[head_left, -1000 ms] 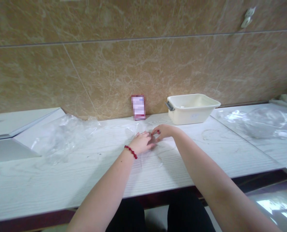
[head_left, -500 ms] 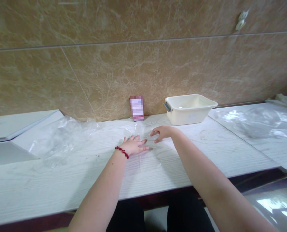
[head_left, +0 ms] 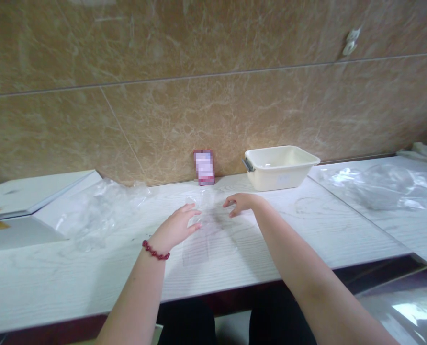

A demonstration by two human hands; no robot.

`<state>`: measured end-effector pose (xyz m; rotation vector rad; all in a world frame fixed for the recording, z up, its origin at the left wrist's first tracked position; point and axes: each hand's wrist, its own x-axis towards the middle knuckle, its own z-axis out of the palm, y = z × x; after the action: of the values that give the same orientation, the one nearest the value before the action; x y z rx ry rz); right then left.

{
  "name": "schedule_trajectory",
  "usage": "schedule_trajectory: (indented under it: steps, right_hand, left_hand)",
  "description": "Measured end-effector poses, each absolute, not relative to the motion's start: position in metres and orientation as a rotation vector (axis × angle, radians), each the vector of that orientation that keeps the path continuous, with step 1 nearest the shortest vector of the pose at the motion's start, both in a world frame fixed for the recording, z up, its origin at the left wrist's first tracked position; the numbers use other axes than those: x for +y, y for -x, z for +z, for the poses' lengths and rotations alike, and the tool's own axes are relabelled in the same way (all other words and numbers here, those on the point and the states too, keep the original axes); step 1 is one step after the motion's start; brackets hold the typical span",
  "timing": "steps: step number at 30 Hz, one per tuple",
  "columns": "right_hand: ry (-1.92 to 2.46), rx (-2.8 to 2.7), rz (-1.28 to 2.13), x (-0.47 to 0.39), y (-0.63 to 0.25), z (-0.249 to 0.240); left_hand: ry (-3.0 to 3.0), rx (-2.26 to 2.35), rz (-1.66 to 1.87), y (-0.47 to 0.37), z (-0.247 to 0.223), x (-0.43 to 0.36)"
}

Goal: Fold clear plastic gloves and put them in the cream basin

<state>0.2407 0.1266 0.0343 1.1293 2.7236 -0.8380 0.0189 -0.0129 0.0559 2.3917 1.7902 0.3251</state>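
Note:
A clear plastic bag (head_left: 196, 247) lies flat on the white wood-grain table (head_left: 127, 282), in front of me. My left hand (head_left: 179, 224), with a red bead bracelet at its wrist, is at the bag's left side, fingers apart and holding nothing. To the right of the bag is my right hand (head_left: 239, 203), its fingers curved and apart with nothing between them. Behind the bag, a red and white item (head_left: 204, 167), blurred by pixels, leans upright against the wall.
A cream plastic bin (head_left: 280, 177) with a grey handle stands by the wall. Crumpled clear plastic (head_left: 104, 208) and a white box (head_left: 51, 191) are at the left. More clear plastic (head_left: 389, 187) lies at the right.
My left hand has lifted off the bag and moved left, toward me, uncovering more of the bag. My right hand has barely moved. The view has tilted slightly.

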Motion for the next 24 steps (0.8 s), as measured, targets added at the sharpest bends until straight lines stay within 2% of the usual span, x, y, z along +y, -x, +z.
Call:
schedule_trajectory:
  steps: [8,18,24]
  right_hand:
    - [-1.125,2.738,-0.830,0.134,-0.241,0.027]
    - [-1.235,2.789,-0.683,0.114,-0.239,0.034]
    - [-1.302,3.138,-0.495,0.069,-0.261,0.036]
  left_hand:
    - [-2.344,1.703,0.461,-0.009,0.014,-0.087]
    - [-2.489,1.811,0.602,-0.032,0.006,-0.090]
    - [-2.460,1.761,0.663,-0.034,0.007,-0.089]
